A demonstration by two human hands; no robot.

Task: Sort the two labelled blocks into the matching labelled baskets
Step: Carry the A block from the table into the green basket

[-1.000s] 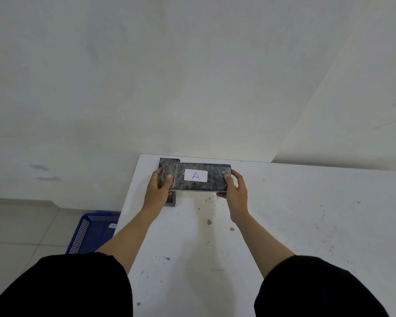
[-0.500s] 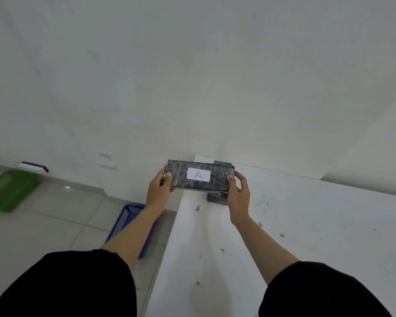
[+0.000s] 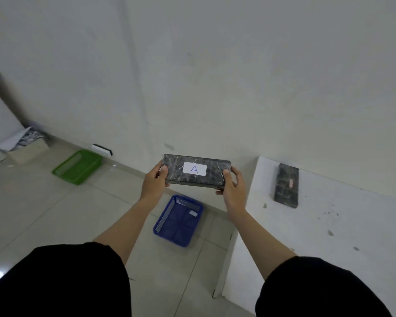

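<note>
I hold a dark wrapped block [image 3: 196, 173] with a white label reading "A" level in the air, left of the table. My left hand [image 3: 154, 183] grips its left end and my right hand [image 3: 232, 188] grips its right end. A second dark block [image 3: 286, 185] lies flat on the white table [image 3: 329, 225] near its far left corner; its label is blurred. Below the held block a blue basket [image 3: 177, 221] sits on the floor with a small white label inside. A green basket [image 3: 78, 167] stands further left by the wall.
The table's left edge [image 3: 230, 248] runs beside my right arm. A cardboard box with papers [image 3: 24, 145] stands in the far left corner. A white wall rises behind both baskets. Pale tiled floor [image 3: 32, 213] spreads to the left.
I have turned left and carried block A off the table, out over the floor above the blue basket. The green basket and the second block have come into full view.
</note>
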